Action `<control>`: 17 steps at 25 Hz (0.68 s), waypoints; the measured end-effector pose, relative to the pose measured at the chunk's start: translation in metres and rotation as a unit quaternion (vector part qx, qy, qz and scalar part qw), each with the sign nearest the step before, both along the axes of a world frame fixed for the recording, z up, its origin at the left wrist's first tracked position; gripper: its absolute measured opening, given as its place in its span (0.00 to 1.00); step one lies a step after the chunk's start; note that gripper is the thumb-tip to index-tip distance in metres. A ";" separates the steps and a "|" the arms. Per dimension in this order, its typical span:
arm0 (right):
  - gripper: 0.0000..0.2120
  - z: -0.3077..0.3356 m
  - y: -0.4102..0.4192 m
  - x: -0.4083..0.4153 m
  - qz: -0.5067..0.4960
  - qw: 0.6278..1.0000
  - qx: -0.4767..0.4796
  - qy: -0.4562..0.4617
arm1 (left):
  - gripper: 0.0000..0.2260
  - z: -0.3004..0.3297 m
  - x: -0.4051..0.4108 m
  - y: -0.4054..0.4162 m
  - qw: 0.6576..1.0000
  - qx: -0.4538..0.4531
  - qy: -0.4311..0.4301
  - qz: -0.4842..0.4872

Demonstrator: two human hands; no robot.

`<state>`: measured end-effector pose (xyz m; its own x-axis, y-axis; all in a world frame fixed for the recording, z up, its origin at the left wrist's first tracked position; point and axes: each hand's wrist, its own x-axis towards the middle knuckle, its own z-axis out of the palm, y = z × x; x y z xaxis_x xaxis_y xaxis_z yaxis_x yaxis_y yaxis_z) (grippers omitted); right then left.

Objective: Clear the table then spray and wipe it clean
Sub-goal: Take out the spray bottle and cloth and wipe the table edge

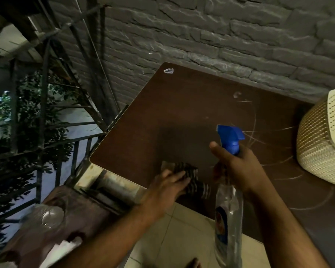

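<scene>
The light is dim, and the label on the spray bottle (228, 206) is too blurred to read; its base runs out of the bottom edge of the view. A cream perforated basket (321, 144) at the worktop's right edge is cut off by the frame, and a clear round thing (46, 216) on the brown ledge at lower left is hard to identify. The worktop (182, 117) is a dark brown board, scratched with pale arcs, its far edge against a grey stone-pattern wall (220, 35); a small scrap (168, 70) lies near its far left corner. Dark metal railing (66, 151) and foliage show to the left, pale floor tiles (182, 238) below. The right hand (240, 169) is curled round the bottle's neck over the near edge; the bottle stands roughly upright, its blue nozzle pointing left. The left hand (168, 182) presses with straight fingers on a striped cloth (191, 176) near the worktop's near left corner.
</scene>
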<state>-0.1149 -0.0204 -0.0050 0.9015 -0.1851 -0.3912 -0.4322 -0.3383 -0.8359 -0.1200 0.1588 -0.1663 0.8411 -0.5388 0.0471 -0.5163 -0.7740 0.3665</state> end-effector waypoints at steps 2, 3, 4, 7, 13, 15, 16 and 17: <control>0.18 -0.001 -0.003 -0.005 0.001 1.000 -0.002 0.001 | 0.17 -0.002 0.012 0.005 1.000 -0.001 -0.022 0.011; 0.18 -0.001 -0.004 -0.007 -0.001 1.000 -0.002 0.001 | 0.16 0.001 0.029 0.014 0.996 0.015 -0.044 0.079; 0.18 -0.002 -0.007 -0.010 -0.006 1.000 -0.002 0.001 | 0.17 0.005 0.045 0.025 0.982 0.008 -0.025 0.189; 0.17 -0.001 -0.012 -0.019 -0.019 1.000 0.000 0.002 | 0.17 0.005 0.045 0.022 0.980 -0.019 -0.011 0.199; 0.17 -0.001 -0.022 -0.032 -0.036 0.999 0.010 0.004 | 0.19 -0.010 0.002 0.008 0.994 0.009 -0.035 -0.100; 0.17 -0.002 -0.026 -0.033 -0.040 0.999 0.010 0.002 | 0.17 -0.005 0.045 0.015 0.996 0.019 -0.034 0.079; 0.17 -0.002 -0.028 -0.034 -0.043 0.999 0.011 0.001 | 0.18 -0.006 0.055 0.013 0.989 0.002 -0.031 0.145; 0.17 -0.002 -0.030 -0.034 -0.046 0.999 0.013 0.000 | 0.18 -0.005 0.058 0.004 0.986 -0.013 -0.012 0.167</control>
